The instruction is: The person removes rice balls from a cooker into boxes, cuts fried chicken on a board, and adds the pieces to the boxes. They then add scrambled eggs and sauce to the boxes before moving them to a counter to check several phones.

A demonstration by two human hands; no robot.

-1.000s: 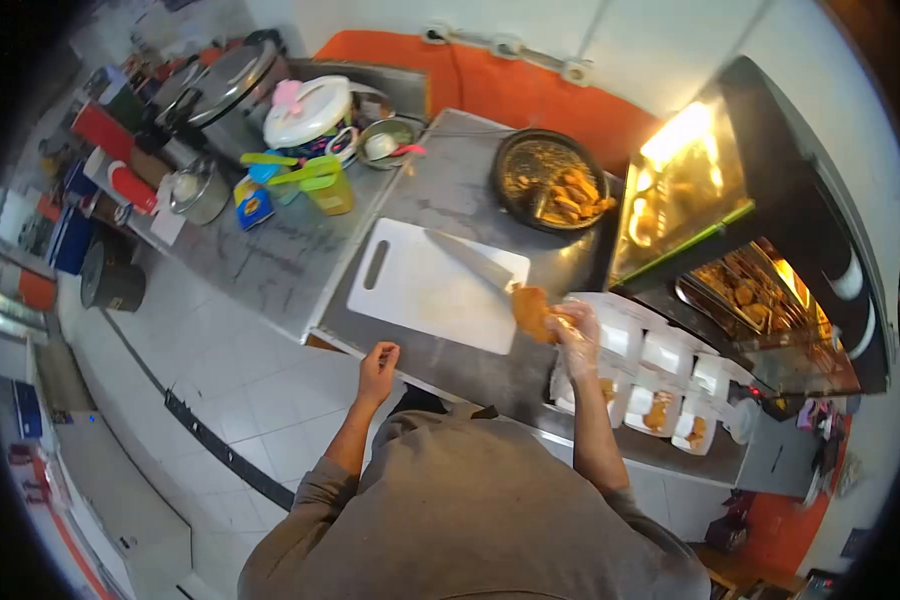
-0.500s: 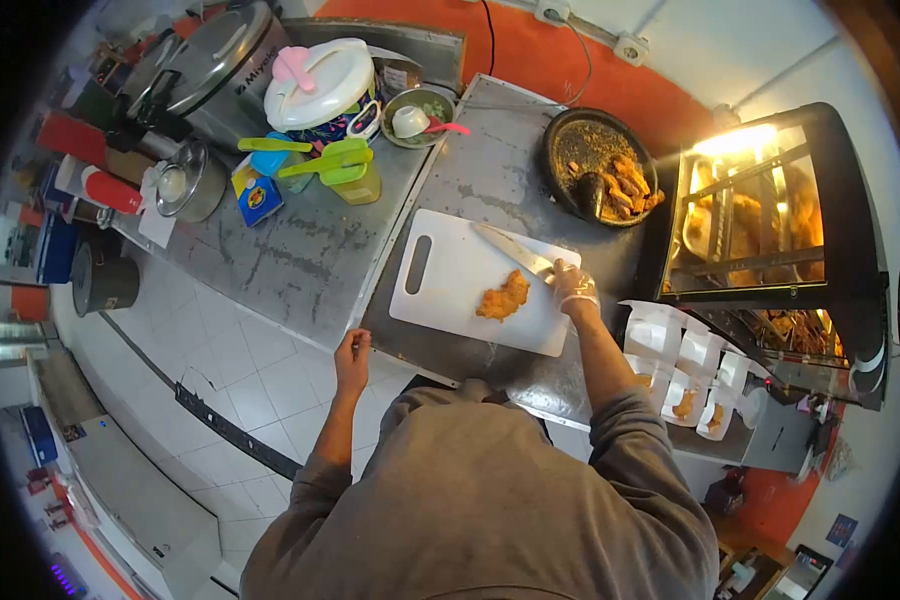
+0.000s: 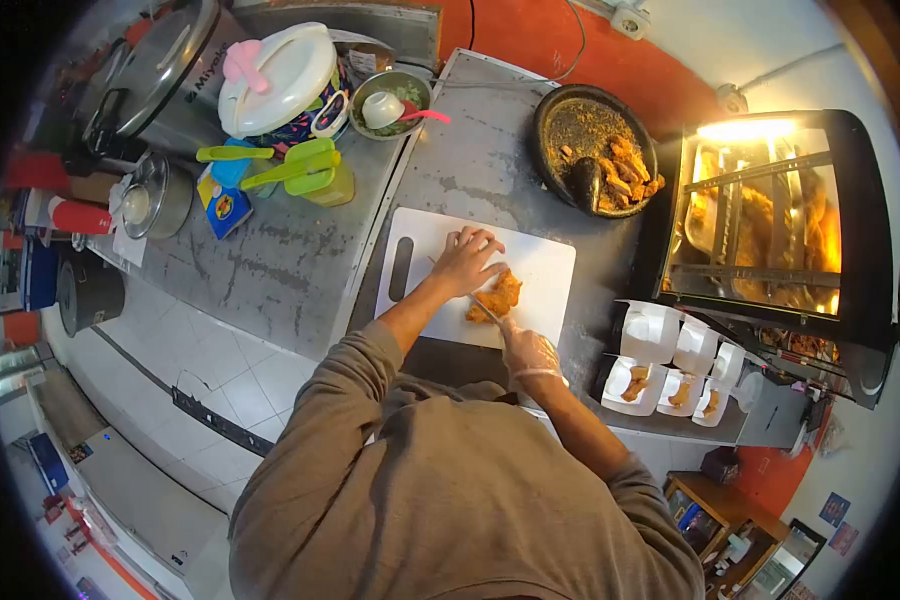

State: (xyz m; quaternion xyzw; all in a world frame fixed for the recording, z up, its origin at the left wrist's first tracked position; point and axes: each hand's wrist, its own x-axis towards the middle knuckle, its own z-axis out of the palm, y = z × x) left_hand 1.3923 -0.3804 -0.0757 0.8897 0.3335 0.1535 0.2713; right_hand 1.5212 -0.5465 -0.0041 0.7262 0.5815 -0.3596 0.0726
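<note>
A piece of fried chicken (image 3: 500,293) lies on the white cutting board (image 3: 548,262). In its clear plastic glove, my right hand (image 3: 532,352) is closed round the handle of a knife (image 3: 487,311) at the board's near edge. The blade slants up and left against the chicken, and most of it is hidden by the chicken and my other hand. My bare left hand (image 3: 467,262) is over the board, just left of the chicken, with its fingers spread. Whether its palm touches the blade is not clear.
A stone mortar (image 3: 545,165) with fried pieces stands at the back. To the right are a lit display warmer (image 3: 670,283) and several white paper boxes (image 3: 650,332), some holding chicken. Leftward are a green-lidded container (image 3: 328,188), a metal bowl (image 3: 422,95) and large pots.
My left hand has moved from beside the counter onto the board, next to the chicken. My right hand has brought the knife from the board's right side down to the chicken.
</note>
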